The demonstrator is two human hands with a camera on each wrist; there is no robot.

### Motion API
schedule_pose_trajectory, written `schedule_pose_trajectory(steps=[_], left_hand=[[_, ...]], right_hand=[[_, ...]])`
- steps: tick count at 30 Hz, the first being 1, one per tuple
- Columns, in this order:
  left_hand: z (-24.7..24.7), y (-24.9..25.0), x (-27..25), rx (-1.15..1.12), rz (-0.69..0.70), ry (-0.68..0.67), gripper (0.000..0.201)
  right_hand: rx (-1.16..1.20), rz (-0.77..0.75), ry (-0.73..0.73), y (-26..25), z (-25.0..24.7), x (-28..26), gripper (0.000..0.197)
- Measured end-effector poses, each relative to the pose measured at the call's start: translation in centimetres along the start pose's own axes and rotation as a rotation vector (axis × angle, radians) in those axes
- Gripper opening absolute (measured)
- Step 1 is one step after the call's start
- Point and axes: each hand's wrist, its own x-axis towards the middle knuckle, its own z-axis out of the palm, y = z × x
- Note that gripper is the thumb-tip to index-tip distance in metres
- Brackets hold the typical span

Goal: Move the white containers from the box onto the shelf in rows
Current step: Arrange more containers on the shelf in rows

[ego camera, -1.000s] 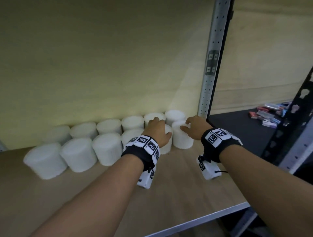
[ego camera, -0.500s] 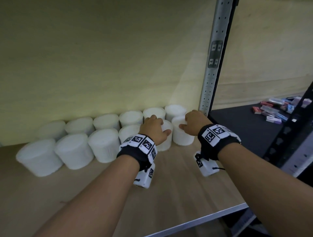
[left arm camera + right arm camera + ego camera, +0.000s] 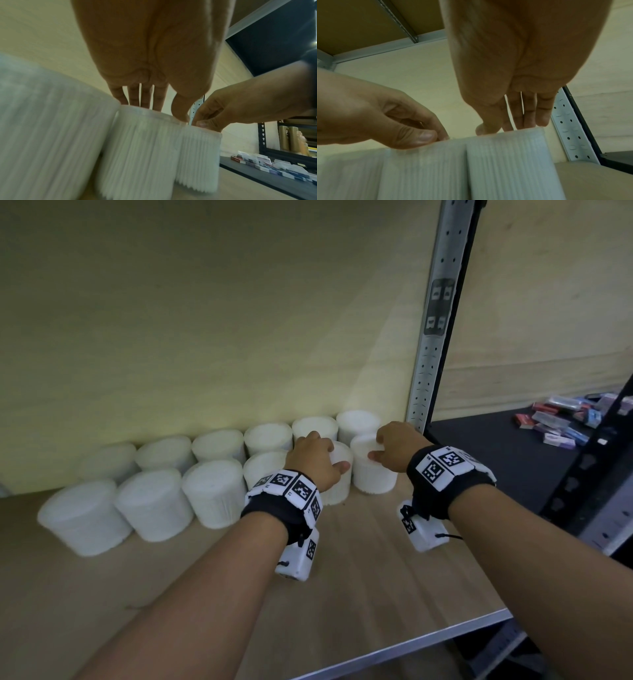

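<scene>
White ribbed containers stand in two rows on the wooden shelf (image 3: 376, 577). My left hand (image 3: 327, 451) grips the top of one front-row container (image 3: 337, 487), thumb on the near rim and fingers over the far rim. My right hand (image 3: 385, 445) holds the top of the neighbouring container (image 3: 373, 477) at the right end of the front row. Both stand on the board, side by side. In the left wrist view the left hand's container (image 3: 140, 148) touches the other (image 3: 199, 155). The right wrist view shows its container (image 3: 510, 162). The box is out of view.
A back row of containers (image 3: 267, 438) lines the rear wall, with more front-row containers (image 3: 154, 505) to the left. A perforated metal upright (image 3: 435, 337) stands just right of my right hand. Beyond it, a dark shelf holds small packets (image 3: 561, 422). Bare board lies in front.
Both hands stay on the same two containers, which keep their places at the right end of the front row. Only my viewpoint has shifted a little.
</scene>
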Motion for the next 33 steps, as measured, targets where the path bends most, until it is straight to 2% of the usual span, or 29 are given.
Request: schedule_pose_trajectory(steps=[12, 16, 18, 21, 23, 27, 33], left_hand=[[0.2, 0.2, -0.2, 0.006, -0.004, 0.023, 0.052], [0.3, 0.2, -0.2, 0.017, -0.005, 0.022, 0.052], [0.4, 0.2, -0.2, 0.019, -0.005, 0.023, 0.051], [0.3, 0.1, -0.3, 0.024, -0.003, 0.024, 0.051], [0.3, 0.1, -0.3, 0.023, 0.002, 0.019, 0.05], [0.3, 0.1, -0.3, 0.019, 0.005, 0.02, 0.049], [0.3, 0.2, -0.4, 0.02, 0.001, 0.017, 0.048]], right_hand=[[0.147, -0.021, -0.074, 0.7, -1.1, -0.4, 0.042], [0.306, 0.037, 0.059, 0.1, -3.0, -0.1, 0.035], [0.268, 0.057, 0.075, -0.5, -3.0, 0.1, 0.036], [0.152, 0.075, -0.01, -1.1, -1.8, 0.0, 0.057], [0.106, 0.065, -0.031, -1.1, -1.0, 0.0, 0.062], [0.108, 0.038, -0.018, -1.0, -0.8, -0.2, 0.06], [0.139, -0.026, -0.071, -0.7, -1.2, -0.4, 0.046]])
